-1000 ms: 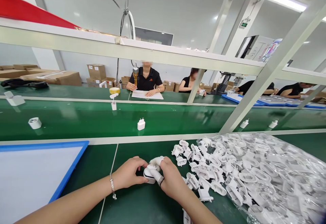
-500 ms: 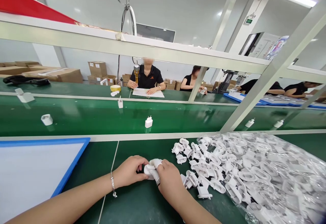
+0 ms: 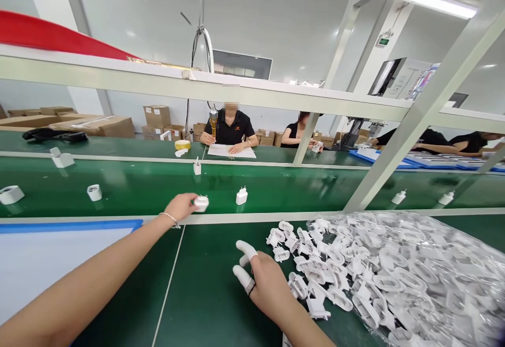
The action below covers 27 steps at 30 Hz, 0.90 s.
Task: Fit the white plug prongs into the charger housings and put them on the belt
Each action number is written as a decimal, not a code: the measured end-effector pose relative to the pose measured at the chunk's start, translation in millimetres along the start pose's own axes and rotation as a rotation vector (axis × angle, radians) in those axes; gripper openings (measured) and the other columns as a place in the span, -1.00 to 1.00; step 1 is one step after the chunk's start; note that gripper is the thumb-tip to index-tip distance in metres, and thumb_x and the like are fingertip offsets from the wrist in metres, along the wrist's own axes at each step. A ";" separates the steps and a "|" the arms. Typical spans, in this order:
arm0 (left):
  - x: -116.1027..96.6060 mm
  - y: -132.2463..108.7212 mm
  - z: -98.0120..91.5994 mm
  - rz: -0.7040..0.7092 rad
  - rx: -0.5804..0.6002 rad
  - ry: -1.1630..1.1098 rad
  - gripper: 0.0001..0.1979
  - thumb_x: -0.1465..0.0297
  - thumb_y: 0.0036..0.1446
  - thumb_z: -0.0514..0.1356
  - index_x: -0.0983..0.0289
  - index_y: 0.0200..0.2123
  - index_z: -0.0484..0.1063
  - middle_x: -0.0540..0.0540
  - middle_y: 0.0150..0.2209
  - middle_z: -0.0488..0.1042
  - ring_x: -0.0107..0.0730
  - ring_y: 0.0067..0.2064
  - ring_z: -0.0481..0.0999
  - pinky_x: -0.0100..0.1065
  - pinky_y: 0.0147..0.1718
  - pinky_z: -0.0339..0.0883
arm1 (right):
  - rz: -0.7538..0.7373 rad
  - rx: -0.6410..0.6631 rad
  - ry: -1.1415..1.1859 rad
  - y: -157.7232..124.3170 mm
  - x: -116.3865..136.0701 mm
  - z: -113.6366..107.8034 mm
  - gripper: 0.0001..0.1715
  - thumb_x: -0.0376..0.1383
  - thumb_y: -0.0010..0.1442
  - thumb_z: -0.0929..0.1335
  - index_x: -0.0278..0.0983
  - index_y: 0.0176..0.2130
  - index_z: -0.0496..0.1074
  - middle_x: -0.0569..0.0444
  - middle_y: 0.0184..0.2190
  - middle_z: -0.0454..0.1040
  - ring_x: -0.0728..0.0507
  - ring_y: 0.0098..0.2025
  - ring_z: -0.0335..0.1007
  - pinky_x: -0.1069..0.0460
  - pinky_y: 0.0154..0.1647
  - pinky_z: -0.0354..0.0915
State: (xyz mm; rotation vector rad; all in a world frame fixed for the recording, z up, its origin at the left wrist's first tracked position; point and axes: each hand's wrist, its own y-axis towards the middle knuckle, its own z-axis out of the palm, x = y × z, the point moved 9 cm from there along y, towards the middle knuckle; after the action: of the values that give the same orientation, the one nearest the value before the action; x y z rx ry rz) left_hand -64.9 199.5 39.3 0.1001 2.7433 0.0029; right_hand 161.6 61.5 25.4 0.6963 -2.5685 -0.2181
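White finger cots [image 3: 246, 251] are capping the spread fingers of the empty right hand [image 3: 270, 284] beside loose plug parts [image 3: 305, 263], while the left hand [image 3: 180, 206], having just carried a white charger [image 3: 201, 203] out, is pinching it near the edge of the green conveyor belt [image 3: 295, 192].

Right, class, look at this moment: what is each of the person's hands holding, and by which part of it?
The left hand holds a white charger at its near end, between the fingertips. The right hand holds nothing; two of its fingers wear white finger cots.
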 end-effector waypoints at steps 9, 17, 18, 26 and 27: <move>43.2 12.2 -17.1 -0.150 -0.160 0.214 -0.45 0.31 0.12 0.14 0.35 0.17 0.26 0.35 0.15 0.34 0.09 0.10 0.40 -0.11 -0.04 0.38 | 0.018 0.135 -0.147 0.4 3.1 11.4 -0.79 -0.30 0.24 0.30 -0.23 -0.13 0.49 -0.03 -0.29 0.51 -0.23 -0.21 0.43 -0.02 -0.20 0.30; -23.4 -57.1 -0.8 0.355 -0.350 0.268 -0.54 0.25 0.27 -0.07 0.28 0.15 0.30 0.24 0.11 0.40 -0.01 0.13 0.37 0.00 0.09 0.28 | -0.003 0.207 -0.117 3.7 1.7 22.8 -0.75 -0.23 0.25 0.30 -0.17 -0.09 0.49 -0.02 -0.22 0.52 -0.21 -0.16 0.43 -0.02 -0.11 0.29; -26.7 -64.7 4.3 0.426 -0.364 0.252 -0.56 0.24 0.28 -0.10 0.27 0.10 0.35 0.22 0.07 0.44 -0.04 0.08 0.41 -0.01 0.09 0.29 | -0.001 0.180 -0.123 6.1 -2.8 18.2 -0.74 -0.22 0.25 0.30 -0.17 -0.08 0.49 -0.03 -0.16 0.51 -0.22 -0.11 0.41 -0.04 -0.05 0.27; -12.9 -63.9 8.9 0.469 -0.324 0.068 -0.46 0.11 0.28 -0.18 0.26 -0.12 0.50 0.22 -0.11 0.54 -0.06 -0.06 0.49 -0.05 -0.02 0.40 | 0.750 0.192 -0.507 -9.9 -145.7 -50.1 -0.56 -0.46 0.13 0.22 -0.32 0.00 0.39 -0.23 0.12 0.27 -0.52 0.34 -0.28 -0.55 0.11 -0.15; -12.2 -63.1 8.1 0.457 -0.309 0.049 -0.45 0.09 0.27 -0.17 0.27 -0.13 0.51 0.22 -0.13 0.54 -0.07 -0.07 0.50 -0.07 -0.03 0.42 | 0.782 0.211 -0.501 -13.0 -155.5 -51.3 -0.55 -0.48 0.12 0.21 -0.31 -0.01 0.40 -0.22 0.11 0.28 -0.53 0.33 -0.24 -0.56 0.08 -0.13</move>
State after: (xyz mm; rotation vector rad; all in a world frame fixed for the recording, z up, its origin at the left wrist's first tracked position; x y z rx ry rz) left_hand -54.9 135.6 35.5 0.6402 2.6665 0.5553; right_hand 310.4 128.4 5.4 -0.3866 -3.1415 0.1614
